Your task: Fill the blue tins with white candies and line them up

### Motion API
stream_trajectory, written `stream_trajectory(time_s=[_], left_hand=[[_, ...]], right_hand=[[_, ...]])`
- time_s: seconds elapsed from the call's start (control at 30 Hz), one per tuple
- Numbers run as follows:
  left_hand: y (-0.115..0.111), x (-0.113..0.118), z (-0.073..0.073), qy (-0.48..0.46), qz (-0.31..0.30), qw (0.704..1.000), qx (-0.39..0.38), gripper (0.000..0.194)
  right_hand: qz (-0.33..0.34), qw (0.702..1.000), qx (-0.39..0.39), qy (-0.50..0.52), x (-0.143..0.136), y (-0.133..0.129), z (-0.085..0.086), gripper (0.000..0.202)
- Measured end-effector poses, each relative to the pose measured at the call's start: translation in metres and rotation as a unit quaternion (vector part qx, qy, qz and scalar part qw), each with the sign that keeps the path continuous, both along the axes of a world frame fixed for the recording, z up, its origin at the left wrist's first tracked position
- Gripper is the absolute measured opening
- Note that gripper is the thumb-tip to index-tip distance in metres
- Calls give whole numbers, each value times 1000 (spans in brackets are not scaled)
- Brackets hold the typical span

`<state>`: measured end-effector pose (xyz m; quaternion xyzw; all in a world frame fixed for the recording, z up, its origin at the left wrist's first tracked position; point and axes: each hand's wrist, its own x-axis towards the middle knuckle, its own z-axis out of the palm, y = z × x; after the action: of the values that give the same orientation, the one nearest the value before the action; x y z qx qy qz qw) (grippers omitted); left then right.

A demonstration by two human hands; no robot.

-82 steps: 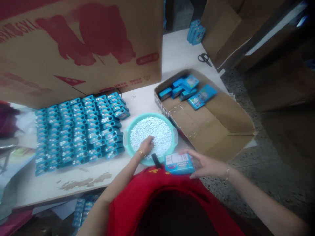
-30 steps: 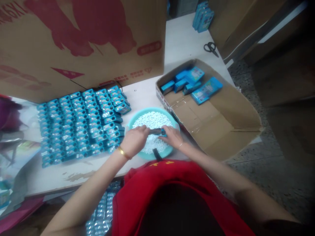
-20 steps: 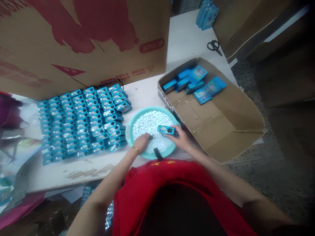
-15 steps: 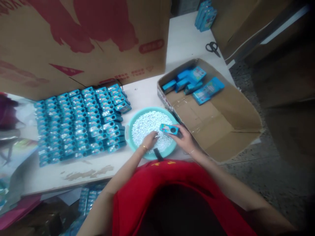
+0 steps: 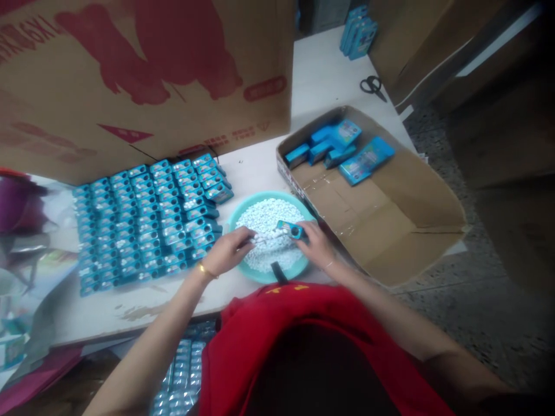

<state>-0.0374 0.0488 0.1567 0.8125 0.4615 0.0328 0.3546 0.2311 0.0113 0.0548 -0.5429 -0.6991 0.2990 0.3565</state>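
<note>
A turquoise plastic bowl full of small white pellets stands at the table's front edge. Over its right side, my right hand grips a small blue box, tilted, with a dark round hole showing at its near end. My left hand is over the bowl's left rim, fingers pinched together; what they hold, if anything, is too small to make out. A blurred whitish streak lies between the two hands. Left of the bowl, similar blue boxes are packed in close rows, some with white pellets on top.
A shallow cardboard tray with several blue boxes adjoins the bowl on the right. Scissors lie farther back, near a stack of blue packs. A large printed carton walls off the back left.
My left hand has moved left, from above the pellets to the bowl's left rim. The blue box in my right hand has tilted and shifted slightly left.
</note>
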Motion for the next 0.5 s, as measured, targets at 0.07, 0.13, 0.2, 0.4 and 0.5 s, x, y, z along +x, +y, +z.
stream_trajectory(time_s=[0.07, 0.13, 0.2, 0.4, 0.5], left_hand=[[4, 13, 16, 61, -44, 997, 20, 23], [6, 31, 29, 148, -81, 985, 40, 22], [5, 51, 43, 240, -107, 963, 63, 22], [-1, 75, 67, 320, -125, 931, 121, 24], [7, 47, 37, 307, -66, 941, 125, 22]], right_hand=[[34, 999, 4, -20, -7, 2, 0, 38], [50, 998, 7, -33, -13, 3, 0, 42], [58, 997, 10, -43, -16, 3, 0, 45], [52, 998, 17, -40, -13, 2, -4, 40], [24, 999, 19, -17, -5, 1, -4, 35]])
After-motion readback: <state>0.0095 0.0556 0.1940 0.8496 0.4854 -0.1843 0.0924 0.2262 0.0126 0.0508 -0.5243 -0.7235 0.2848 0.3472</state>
